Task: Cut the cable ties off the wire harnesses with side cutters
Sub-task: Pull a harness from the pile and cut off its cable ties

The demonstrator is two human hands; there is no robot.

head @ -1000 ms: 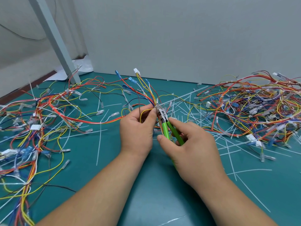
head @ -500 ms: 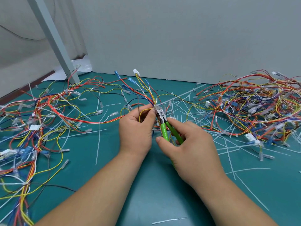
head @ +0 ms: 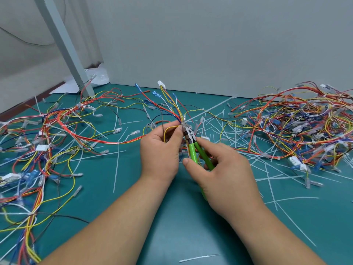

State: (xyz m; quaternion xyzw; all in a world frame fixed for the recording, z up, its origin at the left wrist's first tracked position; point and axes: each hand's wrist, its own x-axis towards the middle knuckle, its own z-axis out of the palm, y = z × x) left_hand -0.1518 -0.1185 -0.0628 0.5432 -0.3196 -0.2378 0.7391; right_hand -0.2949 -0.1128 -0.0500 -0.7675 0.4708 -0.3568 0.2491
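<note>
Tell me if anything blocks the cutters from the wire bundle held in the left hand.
Nothing visible does. The cutters in the right hand have their tip right at the wire bundle, beside the thumb of the left hand.

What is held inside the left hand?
The left hand grips a wire harness; its coloured wires fan out above it. The part in the palm, and any cable tie there, is covered.

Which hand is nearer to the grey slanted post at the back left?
Left. The left hand, holding the wire harness, is in front and right of the post; the right hand, gripping the side cutters, is further right.
</note>
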